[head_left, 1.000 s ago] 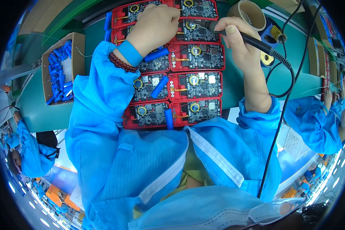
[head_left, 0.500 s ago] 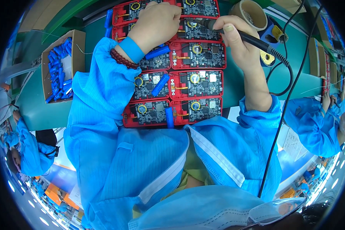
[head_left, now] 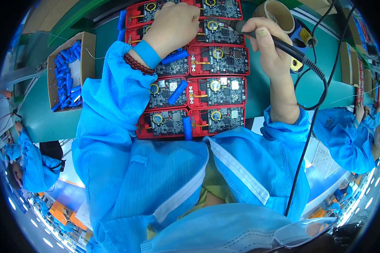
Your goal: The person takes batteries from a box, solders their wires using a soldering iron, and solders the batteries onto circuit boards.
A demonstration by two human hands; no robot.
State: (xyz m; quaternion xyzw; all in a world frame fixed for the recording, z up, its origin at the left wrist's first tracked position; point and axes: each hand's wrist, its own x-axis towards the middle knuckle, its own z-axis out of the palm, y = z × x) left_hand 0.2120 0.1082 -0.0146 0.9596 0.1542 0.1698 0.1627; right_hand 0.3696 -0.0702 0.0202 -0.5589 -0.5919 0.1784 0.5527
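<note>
Nearest red trays (head_left: 190, 122) already have blue cylindrical cells (head_left: 187, 127) lying by their circuit boards, looks mostly done there. Further up, left hand (head_left: 173, 25) presses fingers together on a far board, right hand (head_left: 268, 46) pinching the soldering iron (head_left: 278, 42).

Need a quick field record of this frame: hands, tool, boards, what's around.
left hand: left hand rests fingers-down on the upper circuit boards, no tool seen in it
right hand: right hand grips a soldering iron, tip end pointing left toward the boards
work: red trays of circuit boards in two columns on the green table
loose parts: blue cylindrical cells lying between the boards
left side: cardboard box holding more blue cells
upper right: tape roll
cable: black cord runs from the iron down past the right sleeve
</note>
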